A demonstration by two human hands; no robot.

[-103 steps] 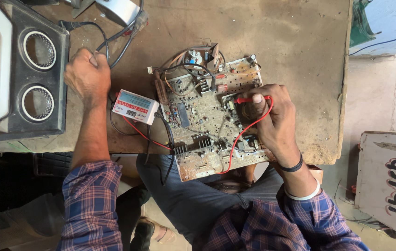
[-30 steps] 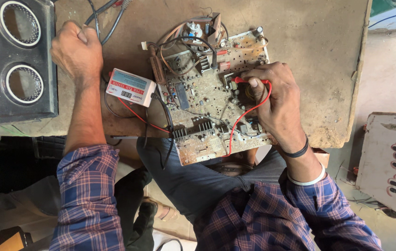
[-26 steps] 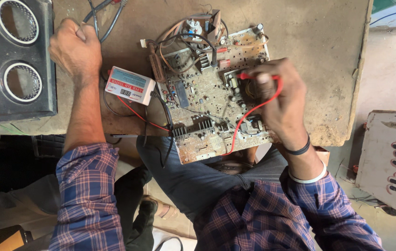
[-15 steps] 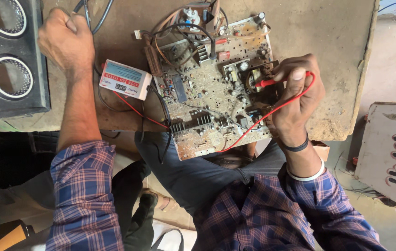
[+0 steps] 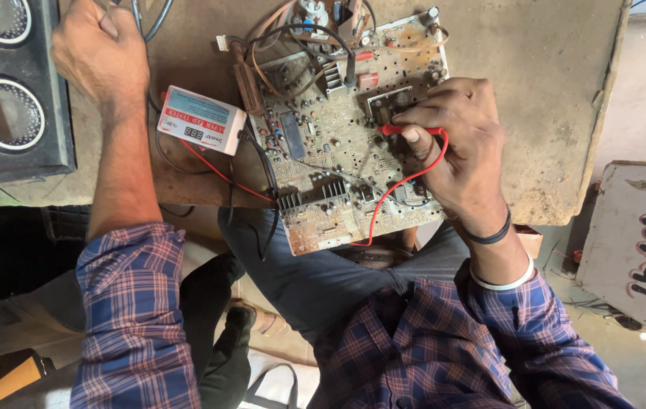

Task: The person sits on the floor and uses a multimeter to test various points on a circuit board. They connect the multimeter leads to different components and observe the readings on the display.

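Probe tip now planted on the board's right half.

Your right hand pinches the red probe, grip clamped, having slid rightward to components at 3 o'clock of the circuit board overhanging the table edge. Beyond, at 10 o'clock, the white tester sits; your left hand stays fisted on cables.

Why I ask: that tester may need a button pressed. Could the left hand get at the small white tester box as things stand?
Probably yes. The left hand is closed on cables just beside the white tester box, with nothing between them, though it would have to let go of those cables first.
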